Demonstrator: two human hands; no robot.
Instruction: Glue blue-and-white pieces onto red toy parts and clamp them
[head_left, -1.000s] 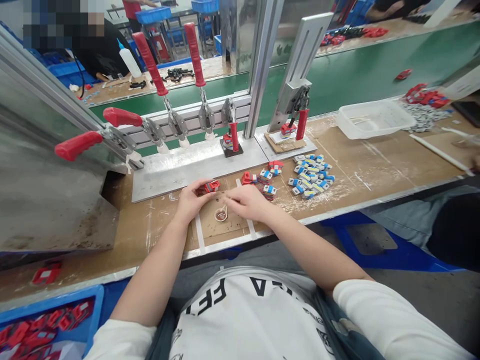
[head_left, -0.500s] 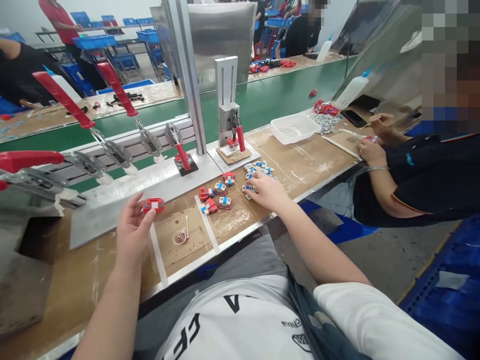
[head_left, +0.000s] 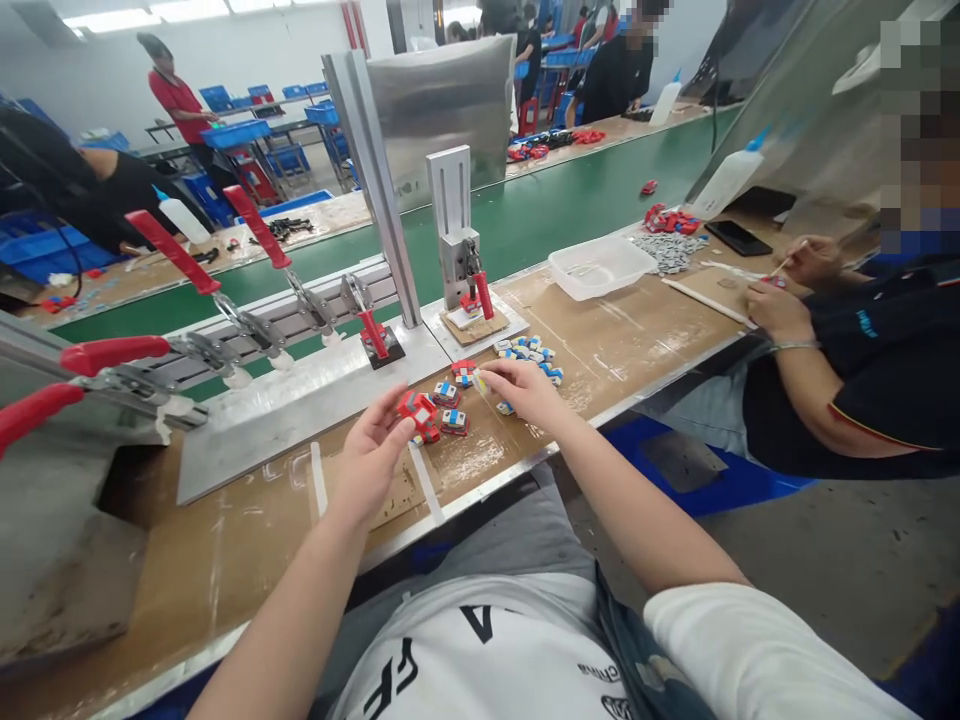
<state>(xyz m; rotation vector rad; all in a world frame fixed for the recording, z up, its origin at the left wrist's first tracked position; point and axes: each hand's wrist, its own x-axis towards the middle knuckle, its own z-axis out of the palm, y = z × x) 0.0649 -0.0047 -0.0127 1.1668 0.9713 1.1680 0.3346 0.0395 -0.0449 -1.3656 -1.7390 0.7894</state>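
Note:
My left hand (head_left: 373, 452) holds a small red part (head_left: 416, 408) between thumb and fingers, just above the cardboard worktop (head_left: 247, 520). My right hand (head_left: 525, 388) pinches a small pale piece (head_left: 480, 381) at its fingertips, a short way right of the red part. Between and beyond the hands lie a few red parts with blue-and-white inserts (head_left: 450, 400). A loose heap of small blue-and-white pieces (head_left: 529, 352) sits just past my right hand.
A row of red-handled toggle clamps (head_left: 225, 300) stands on a metal plate (head_left: 300, 400) behind the parts. A clear plastic tray (head_left: 600, 265) rests farther right. A co-worker's hands (head_left: 780, 300) work at the right end of the bench. A green conveyor belt (head_left: 570, 205) runs behind.
My left hand has carried the red part right and down toward the small group of parts. My right hand has lifted off the blue-and-white heap with a small piece and moved left toward it.

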